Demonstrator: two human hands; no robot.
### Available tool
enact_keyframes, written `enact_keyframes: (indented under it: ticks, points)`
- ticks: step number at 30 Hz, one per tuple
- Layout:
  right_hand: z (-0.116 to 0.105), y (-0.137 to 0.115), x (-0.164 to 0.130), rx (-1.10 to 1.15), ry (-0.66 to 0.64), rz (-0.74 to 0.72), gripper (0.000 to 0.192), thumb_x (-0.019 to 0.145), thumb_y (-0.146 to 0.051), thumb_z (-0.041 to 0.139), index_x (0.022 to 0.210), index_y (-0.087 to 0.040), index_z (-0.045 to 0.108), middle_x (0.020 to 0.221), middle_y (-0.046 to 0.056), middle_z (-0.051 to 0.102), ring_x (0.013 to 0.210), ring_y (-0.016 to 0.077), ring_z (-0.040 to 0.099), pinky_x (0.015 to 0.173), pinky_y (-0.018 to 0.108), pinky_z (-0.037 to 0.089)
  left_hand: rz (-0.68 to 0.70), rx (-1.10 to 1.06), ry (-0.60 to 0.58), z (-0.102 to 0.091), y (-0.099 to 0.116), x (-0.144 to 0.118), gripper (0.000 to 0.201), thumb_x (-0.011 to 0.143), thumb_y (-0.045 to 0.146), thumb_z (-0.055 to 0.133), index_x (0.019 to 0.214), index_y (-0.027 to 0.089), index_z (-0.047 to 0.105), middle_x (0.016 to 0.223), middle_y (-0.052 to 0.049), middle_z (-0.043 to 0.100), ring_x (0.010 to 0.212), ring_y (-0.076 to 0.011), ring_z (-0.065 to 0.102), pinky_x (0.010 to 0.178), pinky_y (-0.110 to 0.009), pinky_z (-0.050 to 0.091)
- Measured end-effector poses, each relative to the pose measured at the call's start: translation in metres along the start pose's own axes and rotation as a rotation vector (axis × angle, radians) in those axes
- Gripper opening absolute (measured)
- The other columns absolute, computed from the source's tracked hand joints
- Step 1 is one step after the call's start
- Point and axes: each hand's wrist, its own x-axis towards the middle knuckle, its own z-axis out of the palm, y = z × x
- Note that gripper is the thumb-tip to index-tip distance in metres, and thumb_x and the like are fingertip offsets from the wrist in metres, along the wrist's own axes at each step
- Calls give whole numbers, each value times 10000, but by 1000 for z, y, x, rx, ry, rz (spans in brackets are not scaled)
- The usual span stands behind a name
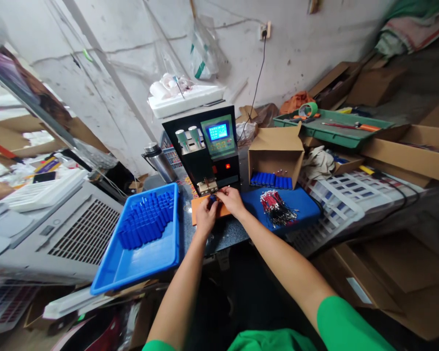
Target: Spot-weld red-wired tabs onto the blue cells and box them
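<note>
While pinched: both hands, left hand (206, 214) and right hand (231, 199), closed round blue cell (212, 198)
Welder (208, 186): 12 o'clock, keep cell steady

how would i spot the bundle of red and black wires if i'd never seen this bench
Find the black machine with the lit blue screen at the middle of the bench. Just right of the person's right hand lies a blue mat; the bundle of red and black wires rests on it, the only tangled thing among neat blue cylinders.
</note>
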Motion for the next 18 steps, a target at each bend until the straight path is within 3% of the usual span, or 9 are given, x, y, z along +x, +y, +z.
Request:
enact_keyframes:
  ticks: [9,18]
  points:
    - [2,-5,-2,-114,-30,-12,161,770,-334,619,686,-198,641,686,4,679,670,171,606,644,262,457,4,20,-3,-1,7,-1,266,872,292,591,1078,150,682,946,-68,730,854,-207,665,819,-335,522]
    - [4,-7,-2,-87,-23,-5,173,762,-344,626,668,-200,642,655,-10,659,641,162,575,620,258,425,-29,16,-28,-2,2,0,273,882,316,576,1073,152,680,968,-69,724,884,-206,656,826,-321,500]
